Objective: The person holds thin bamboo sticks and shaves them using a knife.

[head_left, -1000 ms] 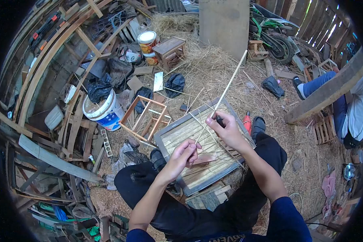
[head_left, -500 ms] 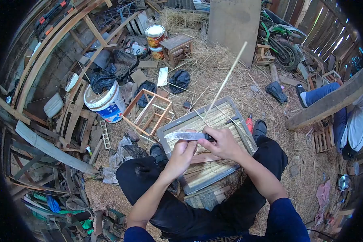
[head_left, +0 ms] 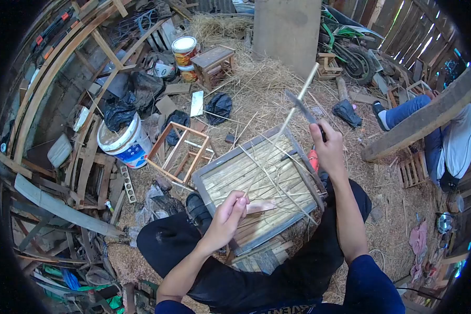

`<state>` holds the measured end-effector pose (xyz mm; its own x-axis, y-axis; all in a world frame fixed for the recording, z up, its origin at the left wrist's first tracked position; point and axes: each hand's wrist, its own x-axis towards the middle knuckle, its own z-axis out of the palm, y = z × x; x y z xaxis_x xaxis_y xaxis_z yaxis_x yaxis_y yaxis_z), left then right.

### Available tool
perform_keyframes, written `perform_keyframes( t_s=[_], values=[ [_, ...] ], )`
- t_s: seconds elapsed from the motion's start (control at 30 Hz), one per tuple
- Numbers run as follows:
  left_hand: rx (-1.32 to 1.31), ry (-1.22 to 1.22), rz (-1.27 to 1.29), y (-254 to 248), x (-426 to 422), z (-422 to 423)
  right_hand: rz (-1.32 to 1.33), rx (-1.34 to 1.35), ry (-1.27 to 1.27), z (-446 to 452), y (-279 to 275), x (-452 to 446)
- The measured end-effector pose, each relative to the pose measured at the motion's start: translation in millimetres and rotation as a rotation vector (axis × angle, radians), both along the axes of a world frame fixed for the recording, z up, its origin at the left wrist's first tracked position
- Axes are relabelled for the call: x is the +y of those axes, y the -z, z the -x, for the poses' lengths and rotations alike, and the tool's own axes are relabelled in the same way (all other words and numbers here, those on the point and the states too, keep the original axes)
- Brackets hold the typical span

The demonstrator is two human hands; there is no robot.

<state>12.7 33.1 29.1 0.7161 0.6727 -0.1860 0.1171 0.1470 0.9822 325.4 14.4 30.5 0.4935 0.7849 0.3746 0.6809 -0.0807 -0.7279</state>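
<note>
"What are the hands holding?"

"The left hand (head_left: 231,214) has its fingers pinched round the near end of a long, pale strip (head_left: 310,78). The right hand (head_left: 329,146) grips the dark handle of a knife (head_left: 307,112)."

"Where is the strip?"

"It slants up and away above a slatted panel (head_left: 201,189) with a grey frame, where loose strips (head_left: 278,186) lie crossed. The blade crosses it near the far end; I can't tell whether they touch."

"How would it handle?"

"Probably light and springy, stiff enough to stand out straight, dry rather than slippery, though it might split lengthwise. The pinched end seems a good hold, well apart from the blade."

"What has changed?"

"Half a second ago both hands were together, the blade pointing sideways by the left fingers. Now the right hand is farther out, while the left keeps its pinch."
</note>
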Motion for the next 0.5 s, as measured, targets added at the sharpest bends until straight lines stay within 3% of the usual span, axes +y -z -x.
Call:
perform_keyframes(
  t_s=[0.23,0.33,0.5],
  values=[
    [-0.081,0.024,0.226,-0.2,10.5,7.6,0.053,-0.19,-0.377,57.3,21.2,-9.7],
    [-0.165,-0.015,0.2,7.1,6.2,-2.7,0.022,-0.2,-0.544,79.5,18.8,-6.6],
    [-0.09,-0.036,0.248,15.1,7.1,-9.2,0.003,-0.185,-0.702,99.8,21.5,-3.6]
  ],
)
